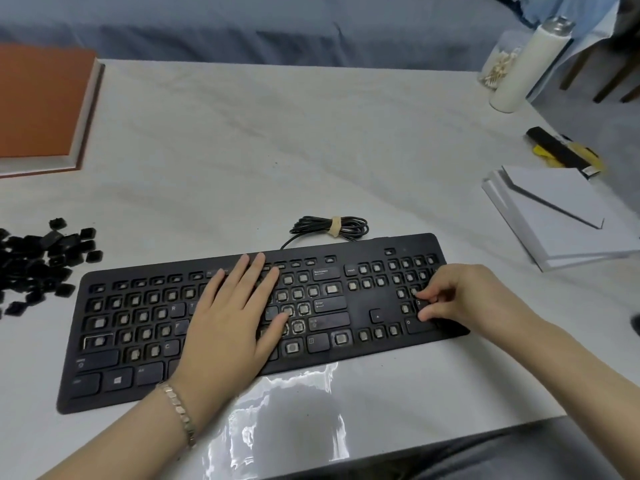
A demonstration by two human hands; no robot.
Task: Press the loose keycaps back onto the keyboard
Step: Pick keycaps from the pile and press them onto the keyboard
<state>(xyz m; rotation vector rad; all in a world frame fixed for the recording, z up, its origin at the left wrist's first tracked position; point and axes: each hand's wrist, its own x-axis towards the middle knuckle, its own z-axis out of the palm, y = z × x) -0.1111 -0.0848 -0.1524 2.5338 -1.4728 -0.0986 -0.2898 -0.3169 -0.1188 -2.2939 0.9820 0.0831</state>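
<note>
A black keyboard (pixel 360 308) lies across the white table, most of its keycaps gone and bare switches showing. A few caps such as Enter, Backspace and the arrow key sit in place. A pile of loose black keycaps (pixel 41 261) lies on the table left of the keyboard. My left hand (pixel 235 317) rests flat, fingers straight, on the keyboard's middle. My right hand (pixel 460 299) is over the number pad with curled fingers pressing down on a keycap (pixel 420 303) marked 2; the fingertips hide most of it.
The keyboard's coiled cable (pixel 329 226) lies just behind it. An orange book (pixel 41 102) sits at the far left, a white folded box (pixel 554 216) at the right, a black and yellow tool (pixel 561 152) and a white bottle (pixel 526 64) behind it.
</note>
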